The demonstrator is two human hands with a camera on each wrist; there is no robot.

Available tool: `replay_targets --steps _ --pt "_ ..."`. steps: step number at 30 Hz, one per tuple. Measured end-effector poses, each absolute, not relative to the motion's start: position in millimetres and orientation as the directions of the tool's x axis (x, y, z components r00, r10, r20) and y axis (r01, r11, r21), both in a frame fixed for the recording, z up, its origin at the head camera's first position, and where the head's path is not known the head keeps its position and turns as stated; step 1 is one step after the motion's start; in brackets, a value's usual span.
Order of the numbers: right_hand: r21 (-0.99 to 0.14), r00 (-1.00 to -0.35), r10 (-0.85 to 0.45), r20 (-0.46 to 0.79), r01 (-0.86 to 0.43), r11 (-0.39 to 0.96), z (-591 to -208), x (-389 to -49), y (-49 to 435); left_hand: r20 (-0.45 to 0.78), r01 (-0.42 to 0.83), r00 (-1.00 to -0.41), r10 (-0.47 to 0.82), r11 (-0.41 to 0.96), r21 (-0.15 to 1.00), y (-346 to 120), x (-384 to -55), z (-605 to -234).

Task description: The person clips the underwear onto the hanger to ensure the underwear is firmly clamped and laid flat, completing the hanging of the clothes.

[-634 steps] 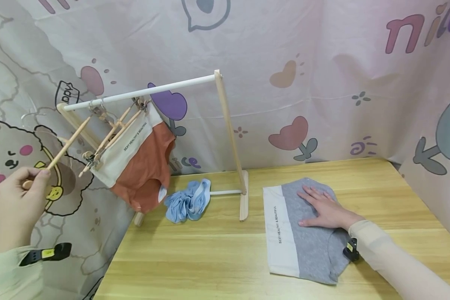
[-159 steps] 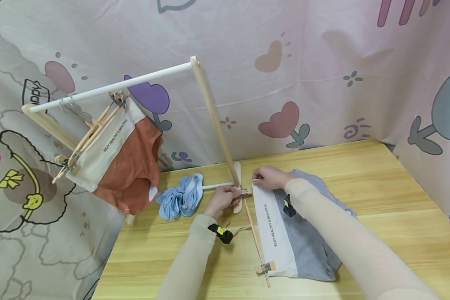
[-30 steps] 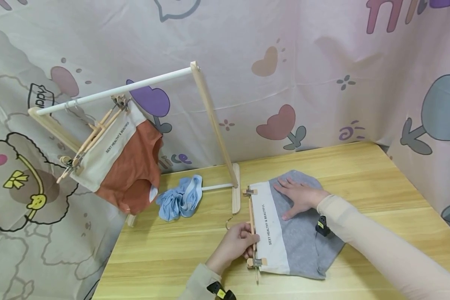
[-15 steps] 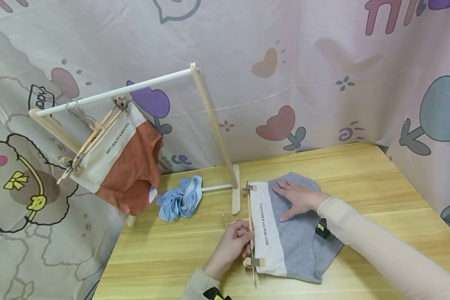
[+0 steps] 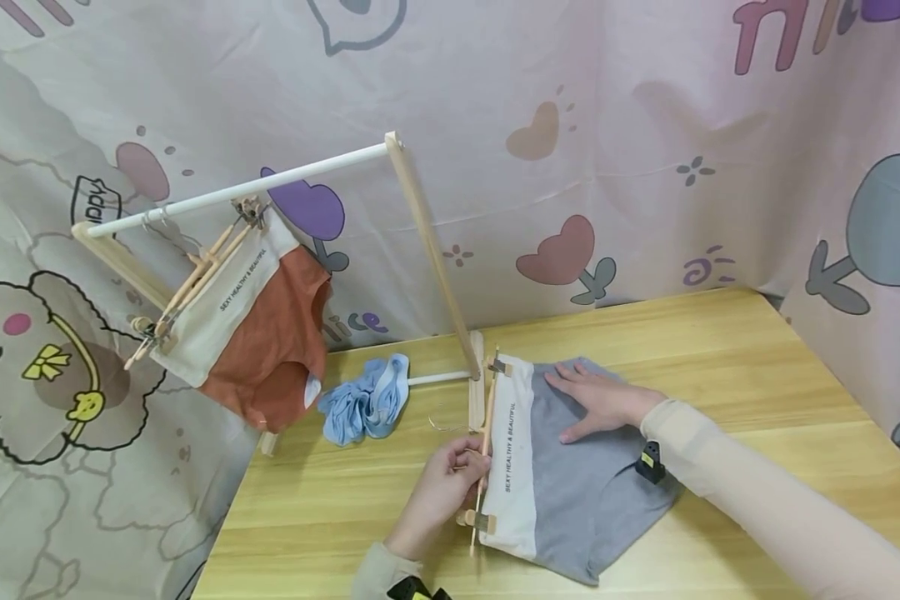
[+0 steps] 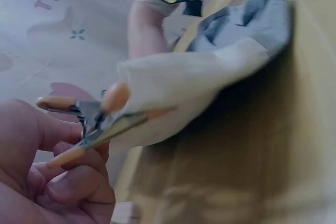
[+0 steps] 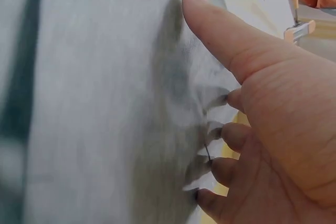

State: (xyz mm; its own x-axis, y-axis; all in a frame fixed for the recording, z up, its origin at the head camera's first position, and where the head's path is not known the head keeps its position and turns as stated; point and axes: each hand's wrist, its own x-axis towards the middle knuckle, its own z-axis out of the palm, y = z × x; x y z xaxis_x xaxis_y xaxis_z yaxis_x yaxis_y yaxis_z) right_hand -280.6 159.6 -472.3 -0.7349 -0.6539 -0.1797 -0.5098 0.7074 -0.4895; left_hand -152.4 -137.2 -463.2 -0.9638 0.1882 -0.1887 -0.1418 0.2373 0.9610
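Grey briefs [image 5: 570,500] with a white printed waistband lie on the table, the waistband pinched by the two clips of a wooden clip hanger [image 5: 489,412]. My left hand [image 5: 437,487] grips the hanger's bar between thumb and fingers, near the lower clip [image 5: 482,522]. In the left wrist view, a clip [image 6: 93,121] bites the waistband, whose edge is raised off the table. My right hand [image 5: 607,402] rests spread on the grey cloth; its thumb stands out straight in the right wrist view. The hanger's thin hook [image 5: 444,425] points left.
A rack with a white rod [image 5: 270,188] stands at the back left. Orange-and-white briefs [image 5: 270,350] hang from it on a clip hanger. A crumpled light blue garment [image 5: 366,400] lies beneath, beside the rack's right foot [image 5: 477,400]. A patterned curtain [image 5: 630,167] closes the back.
Earlier my hands were fastening the upper clip to the waistband. Over the last second my left hand has drawn the hanger and waistband leftward; my right hand has stayed on the grey cloth.
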Motion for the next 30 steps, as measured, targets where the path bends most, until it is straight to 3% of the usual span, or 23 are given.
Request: replay_targets --steps 13,30 --pt "-0.524 -0.718 -0.685 -0.122 -0.54 0.659 -475.6 -280.8 161.9 -0.088 -0.028 -0.99 0.109 0.462 0.886 -177.5 -164.1 -415.5" --pt "-0.538 -0.722 -0.682 -0.113 -0.533 0.653 -476.4 -279.6 164.6 -0.069 0.002 -0.992 0.102 0.57 0.822 -210.3 -167.0 -349.8"
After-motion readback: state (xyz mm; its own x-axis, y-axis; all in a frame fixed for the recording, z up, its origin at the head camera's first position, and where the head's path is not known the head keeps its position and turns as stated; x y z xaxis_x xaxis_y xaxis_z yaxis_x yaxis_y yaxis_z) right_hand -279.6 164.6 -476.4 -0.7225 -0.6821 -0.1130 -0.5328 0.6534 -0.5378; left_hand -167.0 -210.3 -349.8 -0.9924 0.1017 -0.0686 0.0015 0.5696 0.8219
